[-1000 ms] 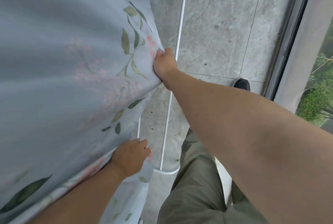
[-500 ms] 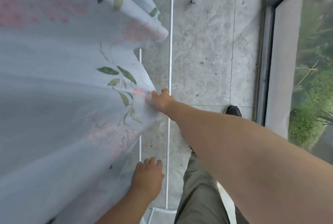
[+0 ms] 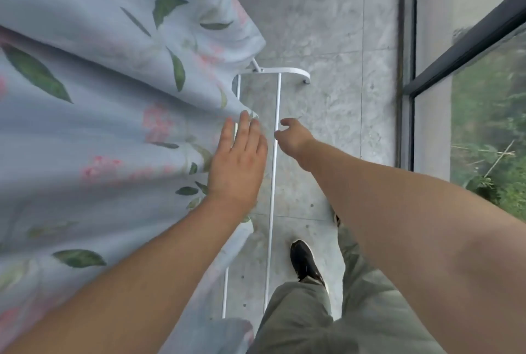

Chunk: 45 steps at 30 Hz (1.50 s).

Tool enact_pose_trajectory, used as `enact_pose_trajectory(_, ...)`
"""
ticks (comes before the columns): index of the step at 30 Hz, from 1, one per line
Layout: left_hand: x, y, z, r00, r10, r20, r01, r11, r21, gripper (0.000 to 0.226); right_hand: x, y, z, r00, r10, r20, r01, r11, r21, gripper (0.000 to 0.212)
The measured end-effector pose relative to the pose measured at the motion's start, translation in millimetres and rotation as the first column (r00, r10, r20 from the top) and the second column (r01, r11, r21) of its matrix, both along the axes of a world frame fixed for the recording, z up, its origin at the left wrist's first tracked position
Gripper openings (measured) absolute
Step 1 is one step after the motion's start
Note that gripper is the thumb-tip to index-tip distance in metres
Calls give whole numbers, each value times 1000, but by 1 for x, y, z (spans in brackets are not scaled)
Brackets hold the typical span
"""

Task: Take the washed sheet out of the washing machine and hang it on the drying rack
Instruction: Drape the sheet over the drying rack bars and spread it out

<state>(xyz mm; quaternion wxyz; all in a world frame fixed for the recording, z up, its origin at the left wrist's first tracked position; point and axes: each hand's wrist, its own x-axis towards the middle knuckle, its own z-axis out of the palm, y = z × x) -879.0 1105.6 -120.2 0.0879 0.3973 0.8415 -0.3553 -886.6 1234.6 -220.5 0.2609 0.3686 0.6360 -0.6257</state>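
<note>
Mostly under sheet (image 3: 99, 126): drying rack (image 3: 272, 183)

No readable text anywhere in view.
The sheet (image 3: 99, 103) carries only a printed pattern of green leaves and pink blossoms, with no letters, numbers or tag showing; the white rack (image 3: 273, 160) and the black shoe (image 3: 304, 261) show no brand or label that can be made out.

Floral sheet (image 3: 113, 114) over drying rack (image 3: 272, 197), left hand (image 3: 237, 166) flat, right hand (image 3: 293, 137) loose
</note>
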Motion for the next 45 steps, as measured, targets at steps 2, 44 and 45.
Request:
enact_pose_trajectory(2, -25, 0, 0, 989, 147, -16, -147, 981, -124, 59, -12, 7, 1, 999, 32, -6, -32, 999, -30, 51)
enact_pose_trajectory(44, -105, -39, 38, 883, 469, 25, -367, 722, -587, 27, -211, 26, 64, 791, 391, -470, -361, 919, 158, 87)
enact_pose_trajectory(45, -104, -44, 37, 876, 482, 25, -378, 718, -584, 27, -209, 17, 66, 730, 480, -487, -442, 875, 200, 70)
